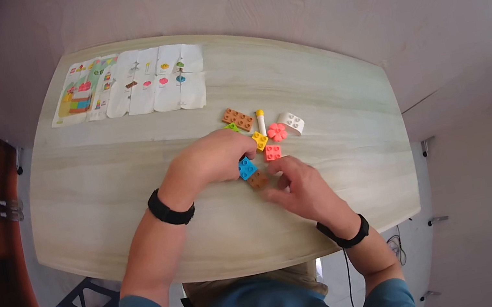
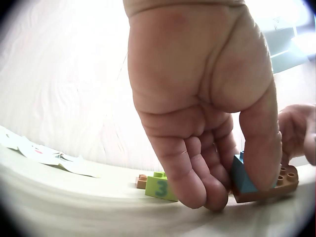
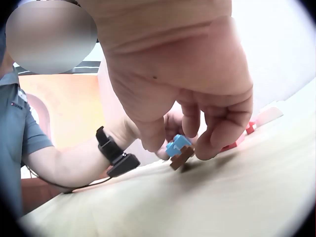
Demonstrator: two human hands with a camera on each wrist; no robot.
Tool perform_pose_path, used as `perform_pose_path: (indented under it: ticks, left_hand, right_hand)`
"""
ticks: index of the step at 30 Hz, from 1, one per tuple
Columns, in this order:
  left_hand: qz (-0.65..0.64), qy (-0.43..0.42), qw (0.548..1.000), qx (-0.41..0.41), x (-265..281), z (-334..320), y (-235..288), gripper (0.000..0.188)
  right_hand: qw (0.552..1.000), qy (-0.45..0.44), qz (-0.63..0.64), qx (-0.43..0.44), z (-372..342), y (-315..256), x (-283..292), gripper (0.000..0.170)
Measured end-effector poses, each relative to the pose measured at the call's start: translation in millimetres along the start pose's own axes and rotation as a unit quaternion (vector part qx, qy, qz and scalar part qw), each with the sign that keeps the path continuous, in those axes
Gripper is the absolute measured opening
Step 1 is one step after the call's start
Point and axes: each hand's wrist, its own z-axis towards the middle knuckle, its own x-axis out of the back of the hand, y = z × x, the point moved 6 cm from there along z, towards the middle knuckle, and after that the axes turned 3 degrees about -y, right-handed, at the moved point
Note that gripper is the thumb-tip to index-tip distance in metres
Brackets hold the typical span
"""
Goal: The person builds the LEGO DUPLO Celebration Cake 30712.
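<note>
Head view, hands: two; my left hand point(image 1: 214, 158) pinches one blue brick point(image 1: 247, 168), which sits on one brown brick point(image 1: 257, 180) between my hands; my right hand point(image 1: 305, 192) is just beside.
Head view, loose pieces: seven; one tan brick point(image 1: 237, 119), green brick point(image 1: 231, 128) (partly hidden), yellow brick point(image 1: 260, 141), pink brick point(image 1: 273, 152), flower point(image 1: 277, 132), white arch point(image 1: 292, 123), yellow-topped candle point(image 1: 262, 123).
Left wrist view, thumb: one, clamped against the blue brick.
Right wrist view, grip: none; my thumb and fingers curve apart, blue and brown showing through the gap.
</note>
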Motion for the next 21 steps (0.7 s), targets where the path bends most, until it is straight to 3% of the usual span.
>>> perform_pose_path:
  ticks: [10,17,18,21]
  left_hand:
    - [-0.026,0.016,0.999,-0.022,-4.1,3.8,8.3,0.021]
    - [-0.037,0.024,0.999,-0.021,-5.3,3.3,6.6,0.024]
    - [-0.038,0.025,0.999,-0.02,-2.9,1.8,7.4,0.024]
    - [-0.059,-0.023,0.997,0.048,0.5,-3.0,4.7,0.027]
  right_hand:
    - [0.98,0.064,-0.123,0.14,4.7,-1.5,-24.5,0.027]
    - [0.98,0.077,-0.117,0.14,4.9,1.8,-23.4,0.023]
    - [0.99,0.051,-0.073,0.109,5.9,4.8,-21.9,0.023]
    - [0.997,0.029,-0.03,0.064,2.6,-1.4,-7.2,0.023]
